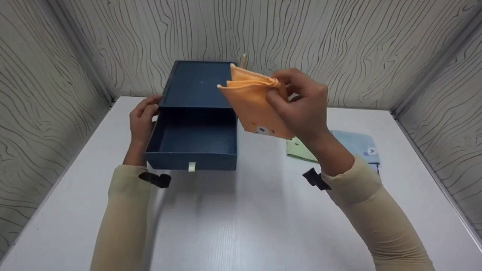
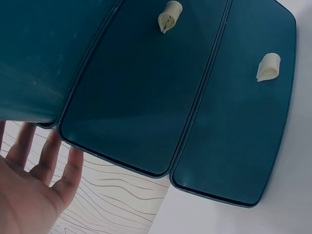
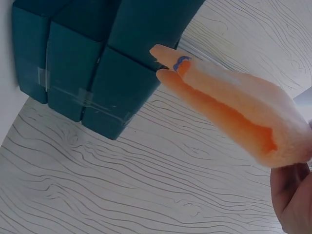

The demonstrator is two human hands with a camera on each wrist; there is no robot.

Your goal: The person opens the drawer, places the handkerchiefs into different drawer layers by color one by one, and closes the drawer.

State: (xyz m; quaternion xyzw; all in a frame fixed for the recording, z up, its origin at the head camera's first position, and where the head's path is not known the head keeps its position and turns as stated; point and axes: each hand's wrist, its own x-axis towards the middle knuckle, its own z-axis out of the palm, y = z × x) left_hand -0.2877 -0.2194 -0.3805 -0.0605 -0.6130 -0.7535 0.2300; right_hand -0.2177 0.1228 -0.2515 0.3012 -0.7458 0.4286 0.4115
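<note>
A folded orange cloth (image 1: 252, 105) with a small bear face hangs from my right hand (image 1: 307, 99), which pinches its folded upper edge. It is held in the air beside a dark blue drawer unit (image 1: 201, 82). The unit's top drawer (image 1: 214, 162) stands pulled out and nothing shows inside it. My left hand (image 1: 141, 122) touches the unit's left side; the left wrist view has its fingers (image 2: 73, 173) extended at the unit's edge. Two lower drawer fronts (image 2: 131, 97) with white pull tabs are closed in that view.
To the right on the white table (image 1: 241, 226) lie a green cloth (image 1: 301, 149) and a light blue cloth (image 1: 354, 145), both partly behind my right arm. Wood-grain patterned walls (image 1: 339, 45) enclose the table at the back and sides.
</note>
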